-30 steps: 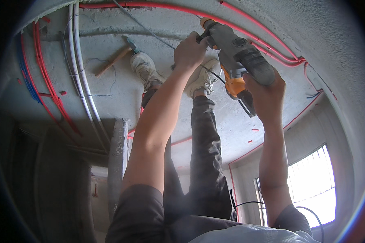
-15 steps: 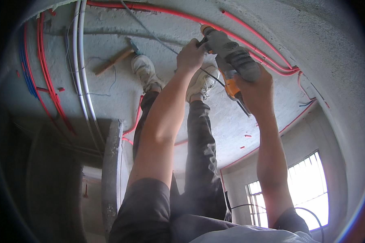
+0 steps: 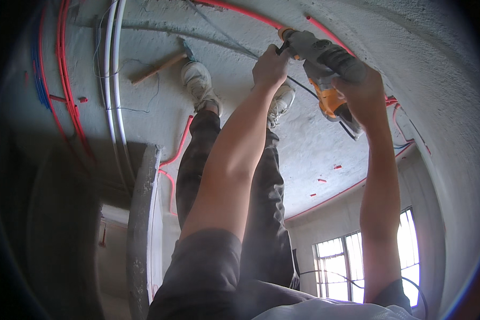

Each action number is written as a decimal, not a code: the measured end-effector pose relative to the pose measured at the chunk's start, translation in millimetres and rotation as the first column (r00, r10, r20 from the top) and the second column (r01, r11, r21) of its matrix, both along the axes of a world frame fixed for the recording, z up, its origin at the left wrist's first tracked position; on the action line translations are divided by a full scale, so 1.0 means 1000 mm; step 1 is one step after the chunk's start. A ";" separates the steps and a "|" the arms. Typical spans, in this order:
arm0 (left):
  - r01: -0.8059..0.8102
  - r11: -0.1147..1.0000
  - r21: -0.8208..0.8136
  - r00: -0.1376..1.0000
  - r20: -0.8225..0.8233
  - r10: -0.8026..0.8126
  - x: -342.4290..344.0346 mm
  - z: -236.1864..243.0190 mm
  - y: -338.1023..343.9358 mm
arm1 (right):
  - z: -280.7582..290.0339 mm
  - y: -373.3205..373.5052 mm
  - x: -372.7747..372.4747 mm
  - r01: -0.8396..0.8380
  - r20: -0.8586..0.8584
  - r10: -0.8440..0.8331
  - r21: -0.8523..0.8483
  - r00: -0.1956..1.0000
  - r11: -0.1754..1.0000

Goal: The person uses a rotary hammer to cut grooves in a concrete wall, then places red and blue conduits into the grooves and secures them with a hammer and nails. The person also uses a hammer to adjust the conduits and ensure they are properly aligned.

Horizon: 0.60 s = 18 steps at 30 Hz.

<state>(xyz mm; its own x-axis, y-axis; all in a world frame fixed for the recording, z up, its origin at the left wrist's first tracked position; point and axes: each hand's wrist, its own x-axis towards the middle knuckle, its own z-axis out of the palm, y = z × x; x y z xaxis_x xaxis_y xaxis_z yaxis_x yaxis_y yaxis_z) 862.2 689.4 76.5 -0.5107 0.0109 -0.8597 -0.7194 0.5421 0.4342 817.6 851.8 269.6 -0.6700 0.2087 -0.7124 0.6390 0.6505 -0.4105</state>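
A grey and orange rotary hammer point(image 3: 325, 53) is held out in front of me, its nose toward the far wall side. My left hand point(image 3: 271, 68) is closed around the side handle near the nose. At the rear end, my right hand point(image 3: 365, 93) wraps the grip; some of its fingers are hidden. The bit's tip cannot be made out. A claw-type or similar hammer point(image 3: 162, 68) with a wooden handle lies on the floor by my left shoe point(image 3: 200, 82).
Red conduits point(image 3: 240, 12) run along the floor near the wall. White pipes point(image 3: 112, 69) and more red and blue conduits point(image 3: 40, 74) lie at left. A partition edge point(image 3: 141, 229) stands lower left; a barred window point(image 3: 338, 266) is lower right. A dark cable point(image 3: 303, 85) passes below the tool.
The rotary hammer and both hands have shifted right, with both hands still on it. The view has also moved, so the hammer and pipes on the floor appear slightly higher and farther right.
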 end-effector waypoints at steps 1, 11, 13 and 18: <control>-0.011 1.000 -0.012 1.000 -0.001 0.011 0.001 -0.002 -0.001 | -0.002 -0.001 -0.002 0.006 0.010 -0.006 -0.021 1.000 1.000; -0.111 0.994 -0.018 0.993 -0.035 0.110 0.000 -0.022 0.003 | -0.021 -0.001 -0.031 -0.184 -0.059 0.184 -0.007 0.981 0.983; -0.131 0.991 -0.016 0.991 -0.019 0.131 0.000 -0.020 0.003 | -0.023 -0.003 -0.034 -0.239 -0.077 0.239 0.012 0.968 0.971; -0.200 0.980 -0.006 0.980 -0.003 0.200 0.005 -0.031 0.000 | -0.012 -0.023 -0.050 -0.234 0.020 0.234 0.031 0.972 0.972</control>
<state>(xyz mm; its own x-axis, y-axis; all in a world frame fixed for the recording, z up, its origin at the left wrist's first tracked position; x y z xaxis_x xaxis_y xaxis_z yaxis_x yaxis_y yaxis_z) 867.1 689.2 46.0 -0.5043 -0.0967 -0.8581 -0.8123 0.3903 0.4334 767.6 828.4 257.2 -0.6912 0.0709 -0.7191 0.4741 0.7955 -0.3773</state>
